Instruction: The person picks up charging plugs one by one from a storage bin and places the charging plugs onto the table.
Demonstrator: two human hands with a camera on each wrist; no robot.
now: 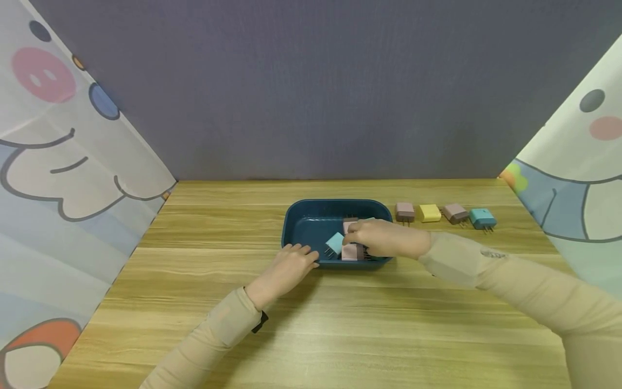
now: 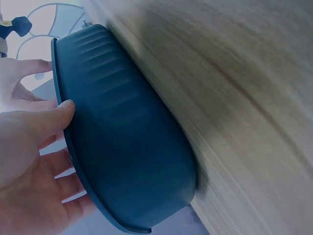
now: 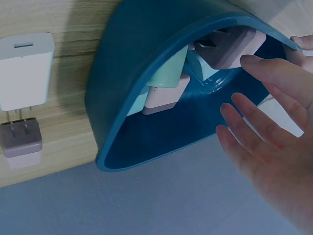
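Note:
A dark blue bin [image 1: 311, 204] stands on the table, holding several plug chargers. My left hand [image 1: 286, 267] holds its near-left rim, thumb outside and fingers over the edge. My right hand [image 1: 376, 236] reaches into the right part of the bin. In the right wrist view its thumb is at a pink and brown charger [image 3: 234, 46], the other fingers spread; whether the thumb touches it I cannot tell. A light blue charger [image 1: 335, 243] lies left of that hand. A green charger [image 3: 168, 68] and another pink charger [image 3: 166, 95] are inside too.
Right of the bin, a row holds a pink charger [image 1: 405, 212], a yellow charger [image 1: 430, 213], a second pink charger [image 1: 455, 213] and a teal charger [image 1: 482, 218]. A white charger [image 3: 25, 71] also lies beside the bin. A grey-blue panel [image 1: 311, 97] rises behind the table.

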